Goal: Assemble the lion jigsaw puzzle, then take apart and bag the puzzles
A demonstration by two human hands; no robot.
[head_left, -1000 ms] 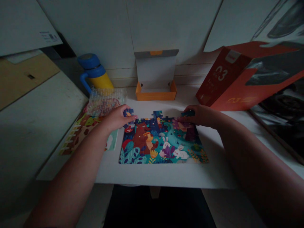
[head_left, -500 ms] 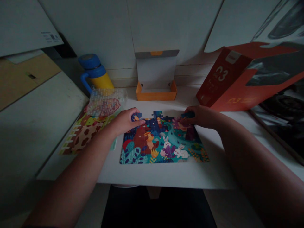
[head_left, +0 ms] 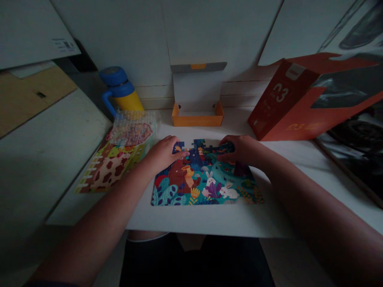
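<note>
A white table (head_left: 215, 221) meets pale wall panels (head_left: 197, 36) in a dim room. One forest puzzle (head_left: 206, 185) lies near centre; at its far edge, the left hand (head_left: 167, 154) pinches one blue piece (head_left: 180, 146), the right hand (head_left: 241, 150) one dark piece (head_left: 226, 148). Two boxes stand beyond: orange (head_left: 198, 120) centre, red (head_left: 278, 99) right.

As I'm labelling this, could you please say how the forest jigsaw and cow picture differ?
The forest jigsaw is mainly dark blue and teal; the cow picture is brown and green. The left hand and right hand are at the forest jigsaw, while bubble wrap partly covers the cow picture. Both pictures lie flat on the table.
</note>
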